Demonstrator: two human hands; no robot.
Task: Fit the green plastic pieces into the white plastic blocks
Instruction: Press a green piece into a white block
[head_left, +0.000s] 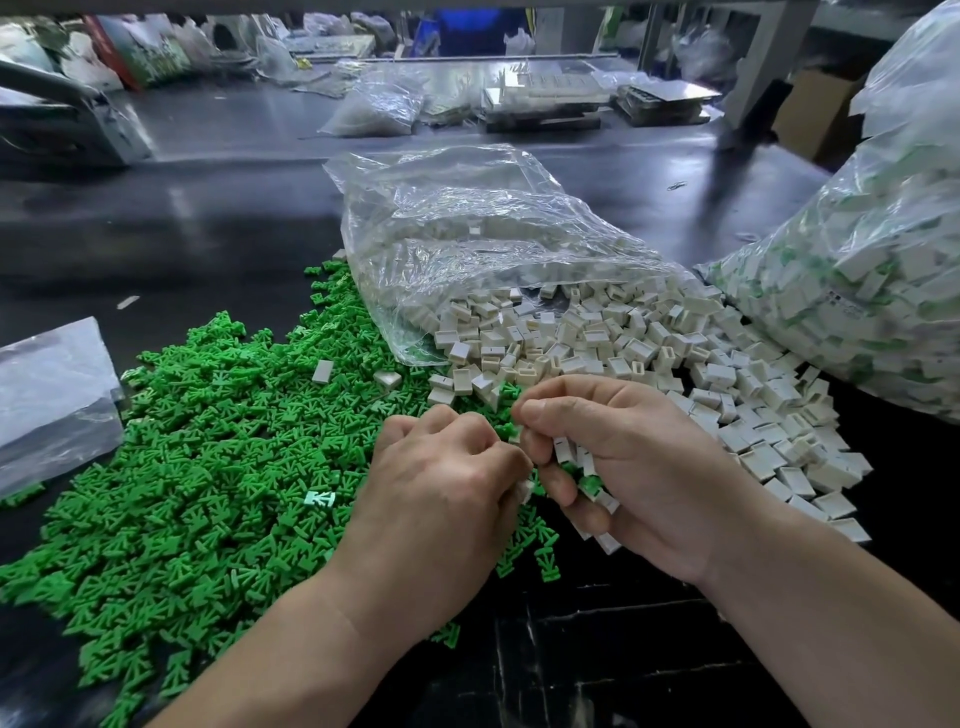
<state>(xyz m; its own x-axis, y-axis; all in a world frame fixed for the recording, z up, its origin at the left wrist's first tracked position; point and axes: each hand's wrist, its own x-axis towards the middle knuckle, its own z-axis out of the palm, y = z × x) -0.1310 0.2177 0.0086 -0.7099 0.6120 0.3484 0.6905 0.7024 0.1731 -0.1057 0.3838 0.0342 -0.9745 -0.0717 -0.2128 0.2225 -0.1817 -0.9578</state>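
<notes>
The two hands meet in the middle, near me, low over the dark surface (218, 218). The right hand (644, 467) has its grip curled round a small bunch of blocks, and some of those already show green inside. Its thumb and first finger pinch together at a bit of green. The left hand (447, 467) has its grip curled tight too. A bit of white peeks out at its fingertips, so I think it pinches one block, but most of it is hidden.

The green pieces (208, 467) lie in a big heap on the left, right up to the hands. The blocks (623, 343) spill out of an open clear bag (467, 234) in the middle and run down the right side.

Far right stands a fat bag (883, 270) full of white with green in it. I think those are the finished ones, so a lot is done. But both heaps are very big, so lots and lots are left. A flat bag (47, 384) lies at the left edge.
</notes>
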